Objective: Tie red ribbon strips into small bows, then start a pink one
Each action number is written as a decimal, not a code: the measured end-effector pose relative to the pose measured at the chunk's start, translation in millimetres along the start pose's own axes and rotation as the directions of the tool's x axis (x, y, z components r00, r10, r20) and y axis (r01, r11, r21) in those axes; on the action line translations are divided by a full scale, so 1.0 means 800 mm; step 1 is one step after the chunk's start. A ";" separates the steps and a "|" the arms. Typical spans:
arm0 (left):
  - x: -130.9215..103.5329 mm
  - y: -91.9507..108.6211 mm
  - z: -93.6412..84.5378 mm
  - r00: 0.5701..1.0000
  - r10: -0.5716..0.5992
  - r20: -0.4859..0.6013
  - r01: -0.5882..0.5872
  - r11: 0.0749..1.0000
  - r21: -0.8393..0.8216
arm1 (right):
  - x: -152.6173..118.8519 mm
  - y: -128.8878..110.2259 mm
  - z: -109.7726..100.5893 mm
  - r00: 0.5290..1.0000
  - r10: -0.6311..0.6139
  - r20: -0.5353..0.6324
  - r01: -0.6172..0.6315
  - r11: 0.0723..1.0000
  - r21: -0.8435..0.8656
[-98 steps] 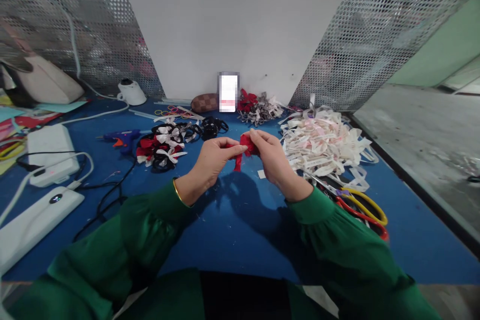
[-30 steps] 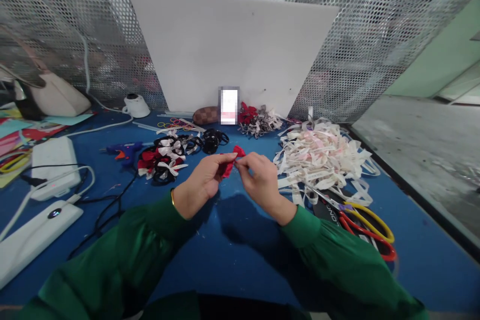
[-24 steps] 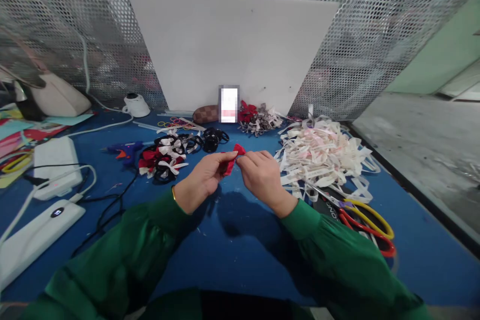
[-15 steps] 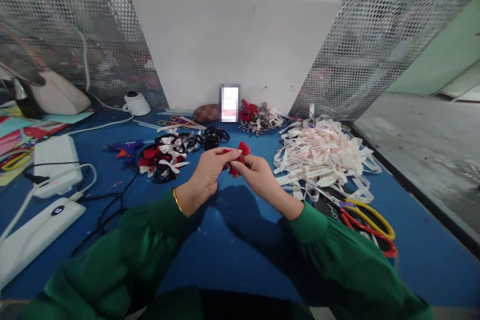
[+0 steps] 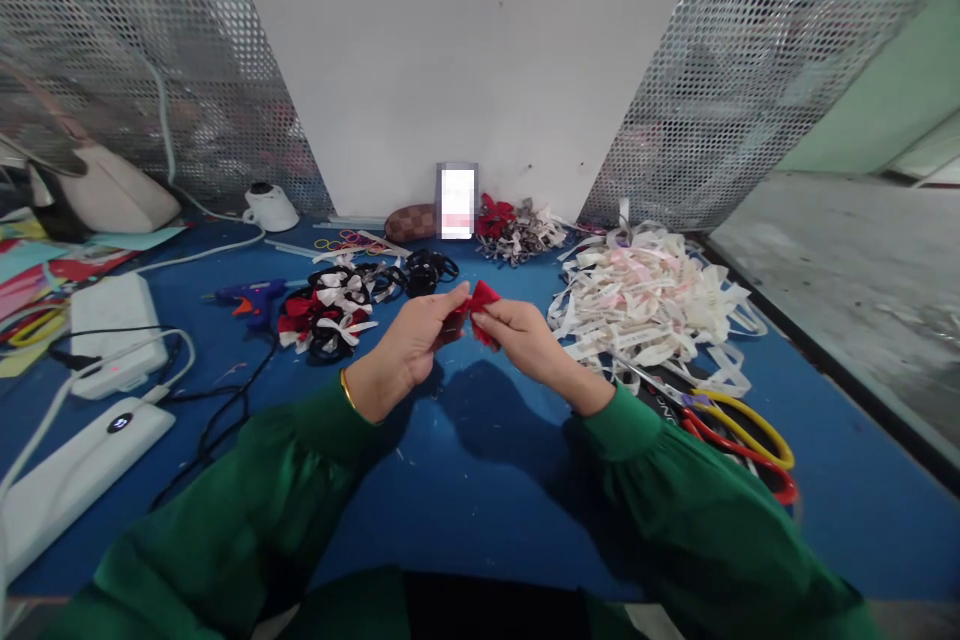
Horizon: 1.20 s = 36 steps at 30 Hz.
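Observation:
A red fabric bow point(image 5: 482, 298) is pinched between both hands above the middle of the blue table. My left hand point(image 5: 411, 342) closes on its left side, and the fingers hide part of it. On its right side, my right hand point(image 5: 523, 340) grips the cloth between thumb and fingers. Left of the hands lies a heap of red, white and black bow hair ties point(image 5: 330, 312). Black hair bands point(image 5: 430, 272) sit just beyond my left hand. A pile of white and pinkish ribbon pieces point(image 5: 645, 295) spreads to the right.
Scissors with yellow and red handles point(image 5: 739, 430) lie at the right. A blue glue gun point(image 5: 255, 298), a white power strip point(image 5: 116, 335) and a power bank point(image 5: 86, 480) with cables are at the left. A lit phone point(image 5: 457, 200) stands against the white board point(image 5: 465, 70).
The hands have turned the red bow, and its right part now stands up more openly between them. Both hands still hold it at nearly the same place.

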<state>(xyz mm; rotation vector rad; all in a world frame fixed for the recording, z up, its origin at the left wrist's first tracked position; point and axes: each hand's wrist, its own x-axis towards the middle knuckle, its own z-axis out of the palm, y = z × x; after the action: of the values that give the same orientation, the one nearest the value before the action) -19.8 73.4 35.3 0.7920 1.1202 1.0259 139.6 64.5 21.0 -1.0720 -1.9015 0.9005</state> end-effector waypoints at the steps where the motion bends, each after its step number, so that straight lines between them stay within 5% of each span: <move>1: -0.001 0.002 0.000 1.000 0.007 -0.004 -0.007 1.000 -0.014 | 0.001 0.001 0.002 0.999 0.053 -0.004 -0.052 0.994 0.097; 4: -0.004 0.004 0.001 0.996 0.083 0.021 -0.084 0.996 0.021 | 0.002 0.006 0.007 0.989 0.148 0.027 -0.150 0.948 0.280; 6: -0.005 0.002 0.003 0.988 0.148 0.040 -0.151 0.985 0.085 | 0.001 0.007 0.008 0.988 0.151 0.044 -0.157 0.953 0.257; 9: -0.007 -0.004 0.005 0.985 0.170 -0.009 -0.169 0.983 0.069 | -0.002 0.006 0.008 1.000 0.029 0.005 -0.028 0.998 -0.052; 12: -0.005 -0.009 0.005 0.995 0.095 -0.007 -0.096 0.995 -0.026 | -0.005 0.005 0.007 0.976 -0.219 0.010 0.198 0.863 -0.464; 14: -0.004 -0.009 0.004 0.998 0.063 0.016 -0.062 0.997 -0.044 | -0.006 0.005 0.006 0.963 -0.265 0.044 0.245 0.800 -0.548; 16: -0.003 -0.005 0.003 0.998 0.065 0.018 -0.064 0.997 -0.044 | -0.005 0.006 0.004 0.984 -0.175 0.027 0.168 0.871 -0.461; 19: -0.005 0.000 0.004 0.990 0.137 -0.016 -0.137 0.991 -0.007 | 0.000 0.004 -0.003 0.995 0.042 -0.090 -0.052 0.993 -0.103; 23: -0.010 -0.001 0.008 0.974 0.225 -0.003 -0.222 0.962 0.156 | 0.005 -0.004 -0.011 0.962 0.175 -0.211 -0.095 0.935 0.342; 31: -0.017 -0.004 0.012 0.966 0.206 0.157 -0.233 0.956 0.180 | 0.002 -0.012 -0.003 0.906 0.290 -0.310 -0.090 0.845 0.528; 36: -0.019 -0.006 0.013 0.971 0.214 0.108 -0.231 0.957 0.178 | 0.001 -0.017 0.000 0.903 0.303 -0.304 -0.091 0.827 0.555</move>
<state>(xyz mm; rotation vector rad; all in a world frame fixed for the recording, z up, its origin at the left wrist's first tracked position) -10.0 57.2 39.2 1.1263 1.0806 1.0697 134.1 59.8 33.0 -1.0178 -1.1290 1.1550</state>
